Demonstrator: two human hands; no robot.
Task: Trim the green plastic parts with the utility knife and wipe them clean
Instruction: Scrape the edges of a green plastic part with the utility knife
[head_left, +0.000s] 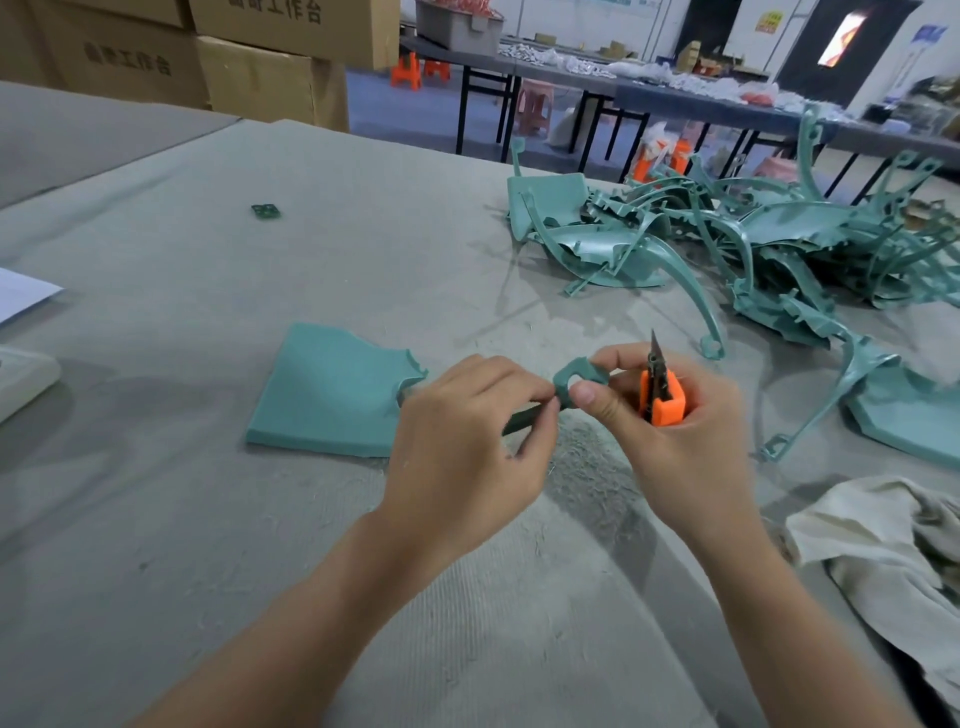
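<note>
My left hand pinches the thin stem of a green plastic part whose looped end sticks up between both hands. My right hand grips an orange utility knife, blade pointing up and away, while its thumb presses against the loop of the part. The part's flat panel lies on the grey table cover to the left of my hands. Fine shavings lie on the cover below the hands.
A heap of green plastic parts fills the far right of the table. A crumpled white cloth lies at the right edge. A small green chip sits far left. Cardboard boxes stand behind the table.
</note>
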